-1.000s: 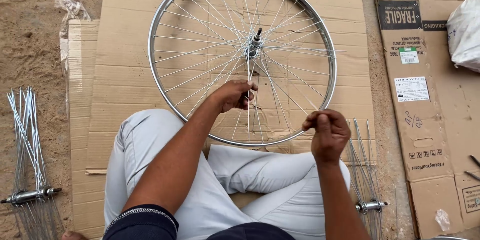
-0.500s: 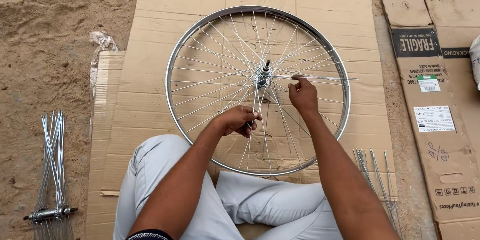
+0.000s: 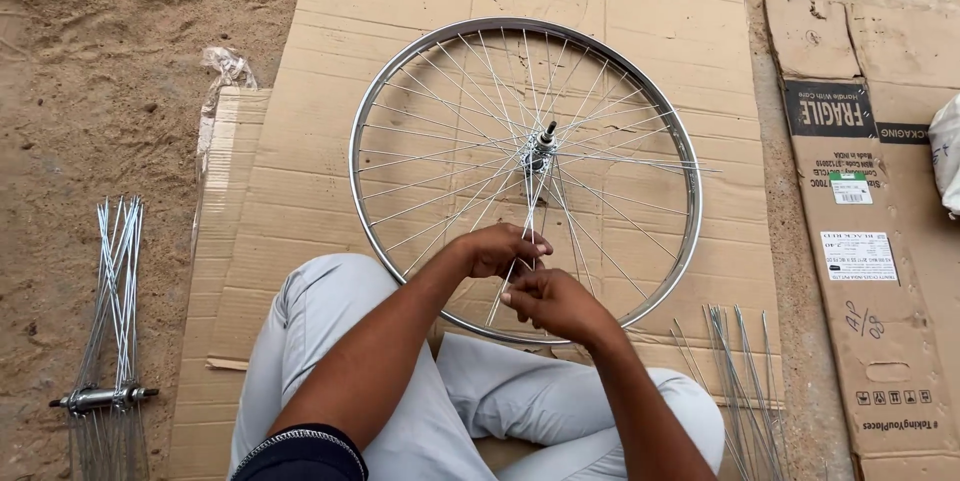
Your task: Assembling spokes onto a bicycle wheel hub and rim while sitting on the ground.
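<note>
— Item one?
— Wheel [image 3: 525, 176]: silver rim, hub [image 3: 541, 149] at centre, lying flat on cardboard [image 3: 400, 1] in front of the seated person's knees, near edge close to the lap, probably so both hands reach the spokes without leaning.

— Hands?
— Left hand [image 3: 500, 249] and right hand [image 3: 556, 303], close together over the near part of the rim. Both pinch at one spoke [image 3: 520, 241] running from the hub toward them; fingertips closed on it, as far as I can tell. Exactly where each finger sits on it is too fine to tell.

— Spares?
— Loose spokes [image 3: 735, 381] on the cardboard by the right knee, within reach. A second hub with spokes [image 3: 108, 341] lies well apart on the sand [image 3: 120, 61], left side.

— Other?
— Flattened carton [image 3: 870, 271], right; crumpled plastic [image 3: 228, 69] at the cardboard's left edge.
</note>
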